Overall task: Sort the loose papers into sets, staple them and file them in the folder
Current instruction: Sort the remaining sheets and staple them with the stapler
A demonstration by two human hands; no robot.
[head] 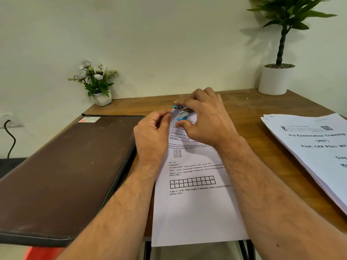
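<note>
Two bare forearms reach forward from the bottom edge over a wooden table [242, 102]. Between them lies a printed paper set [195, 209], its near end hanging past the table's front edge, with lines of text and a row of small boxes drawn across the middle.

At the far top corner of that set, the right hand [208, 121] grips a small blue stapler [182, 113]; the forefinger presses on its top and the thumb sits under its blue nose, so the fingers are clenched around it. The stapler's metal mouth sits at the sheet's upper left corner, though whether the paper is inside the mouth cannot be told.

The left hand [152, 132] is beside it, just left of the stapler, fingers curled and its thumb and forefinger pinching the sheet's top left edge.

On the left, a closed brown folder [62, 166] lies flat, its near corner hanging over the table's edge, a small label at its far end. It rests just beside the paper set, with the left forearm crossing above the gap.

On the right, a stack of papers [311, 151] with a bold heading lies at an angle, well apart from the hands.

At the back stand a small flower pot [102, 98] on the left corner and a white plant pot [275, 79] on the right, against the pale wall.
</note>
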